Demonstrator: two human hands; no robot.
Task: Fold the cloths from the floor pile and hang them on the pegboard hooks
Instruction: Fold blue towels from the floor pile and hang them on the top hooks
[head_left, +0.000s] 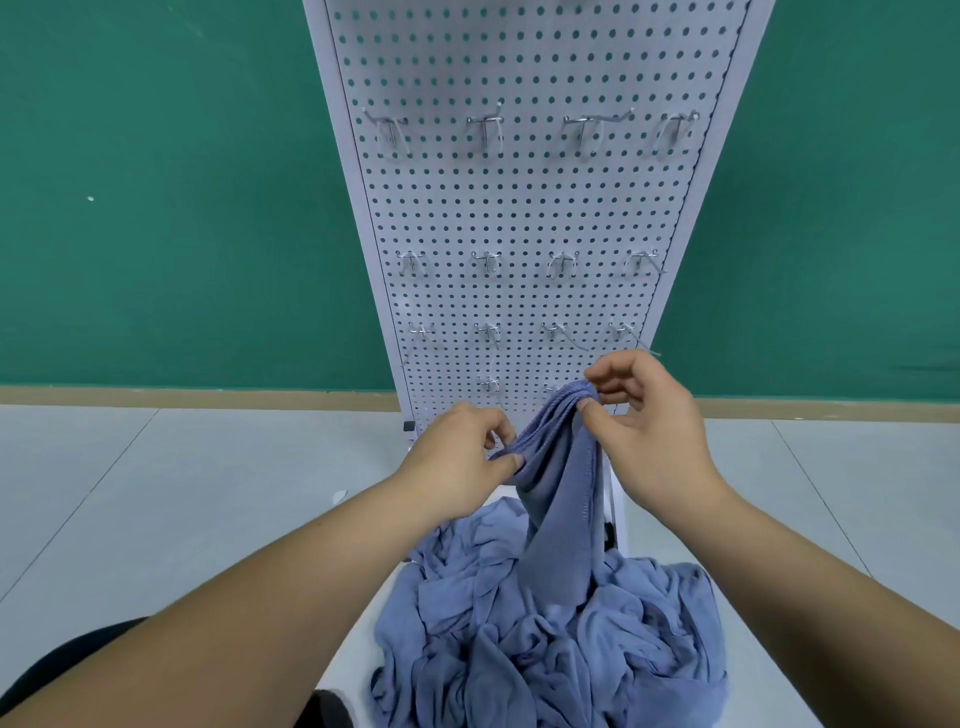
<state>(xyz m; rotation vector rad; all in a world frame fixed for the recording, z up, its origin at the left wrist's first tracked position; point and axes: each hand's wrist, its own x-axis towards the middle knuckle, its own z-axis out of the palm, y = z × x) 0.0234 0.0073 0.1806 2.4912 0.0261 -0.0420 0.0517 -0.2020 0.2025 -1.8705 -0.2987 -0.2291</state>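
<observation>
Head view: both hands pinch cloth (558, 499) top edge, long axis vertical

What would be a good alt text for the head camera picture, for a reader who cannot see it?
Two bare hands, left hand and right hand, pinch the bunched top edge of a blue cloth lifted from a crumpled blue pile on the floor. Behind stands a white pegboard with rows of bare metal hooks.

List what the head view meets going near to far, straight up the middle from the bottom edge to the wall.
Cloth pile on the floor → lifted cloth, pinched by the left hand and right hand → pegboard with its hooks → green wall.
</observation>
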